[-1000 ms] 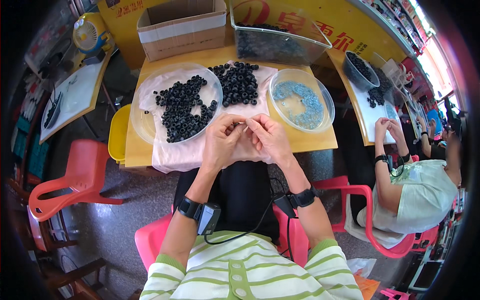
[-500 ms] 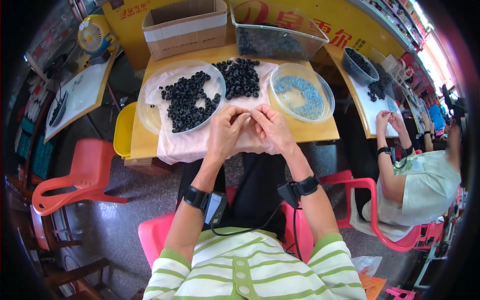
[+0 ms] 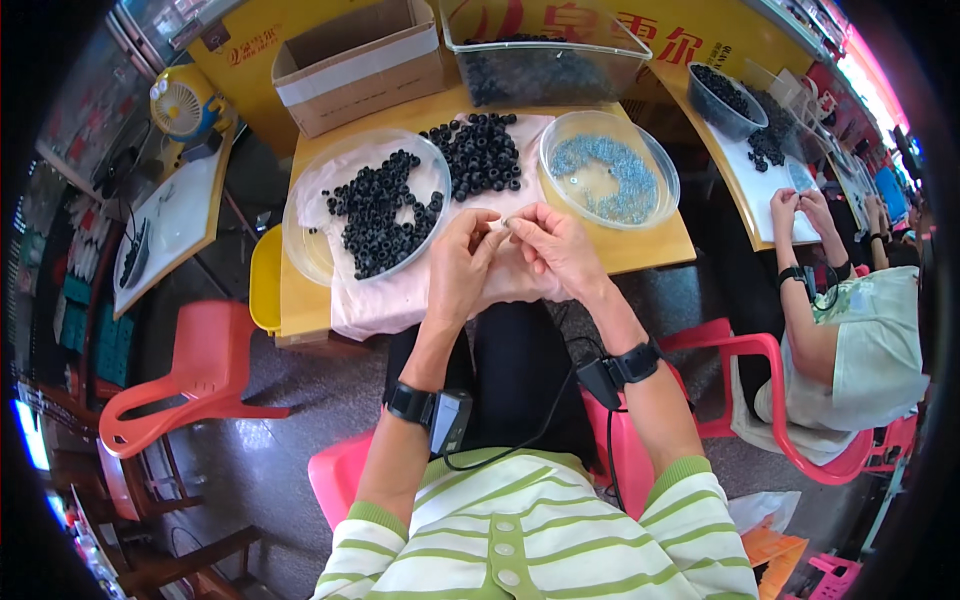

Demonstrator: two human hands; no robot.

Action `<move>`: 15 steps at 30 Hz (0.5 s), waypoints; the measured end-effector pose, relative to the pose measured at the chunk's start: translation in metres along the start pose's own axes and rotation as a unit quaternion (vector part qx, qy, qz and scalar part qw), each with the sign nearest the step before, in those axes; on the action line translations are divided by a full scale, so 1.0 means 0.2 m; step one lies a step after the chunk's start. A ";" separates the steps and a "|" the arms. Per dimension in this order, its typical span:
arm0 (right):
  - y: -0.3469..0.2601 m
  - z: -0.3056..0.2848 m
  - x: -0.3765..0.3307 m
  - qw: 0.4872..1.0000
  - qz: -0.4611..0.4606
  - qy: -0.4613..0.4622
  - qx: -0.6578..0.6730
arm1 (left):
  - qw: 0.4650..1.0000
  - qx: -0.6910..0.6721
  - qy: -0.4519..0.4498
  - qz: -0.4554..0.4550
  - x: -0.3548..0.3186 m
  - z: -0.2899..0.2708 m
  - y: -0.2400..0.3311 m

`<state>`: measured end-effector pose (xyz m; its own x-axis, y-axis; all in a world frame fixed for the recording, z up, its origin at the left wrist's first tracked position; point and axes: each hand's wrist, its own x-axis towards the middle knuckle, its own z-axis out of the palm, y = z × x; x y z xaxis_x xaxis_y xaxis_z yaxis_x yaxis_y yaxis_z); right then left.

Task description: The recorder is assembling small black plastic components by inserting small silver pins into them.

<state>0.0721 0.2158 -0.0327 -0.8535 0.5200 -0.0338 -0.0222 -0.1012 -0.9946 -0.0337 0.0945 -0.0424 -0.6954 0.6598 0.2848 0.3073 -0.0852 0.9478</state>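
My left hand and my right hand meet over the front of a pale pink cloth, thumbs and forefingers pinched close together. Whatever sits between the fingertips is tiny, and I cannot make out its kind. Left of my hands is a round clear tray with many small black ring-shaped pieces in it. More black ring-shaped pieces are heaped on the cloth behind my hands. On the right, beside my right hand, a round clear tub holds small pale blue transparent pieces.
A cardboard box and a clear bin of black pieces stand along the table's back. A yellow container and a red chair are on the left. To the right, another person sits at a neighbouring table.
The whole view has shifted a little, so table and chairs appear further right. My hands stay pinched together, with the fingertips slightly further apart.
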 end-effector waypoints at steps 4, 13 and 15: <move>-0.02 -0.02 0.00 1.000 0.023 -0.014 0.012 | 0.999 0.031 -0.004 0.028 0.01 0.00 -0.02; -0.05 0.00 -0.02 0.998 0.056 -0.013 0.031 | 0.989 0.134 -0.023 0.055 0.01 -0.01 0.03; -0.08 0.00 -0.04 0.998 0.061 -0.009 0.021 | 0.984 0.158 -0.031 0.078 0.01 -0.02 0.04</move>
<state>0.0783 0.2128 -0.0159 -0.8602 0.4864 -0.1530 0.0612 -0.1995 -0.9780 -0.0350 0.0929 -0.0327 -0.5857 0.7019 0.4052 0.6013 0.0411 0.7979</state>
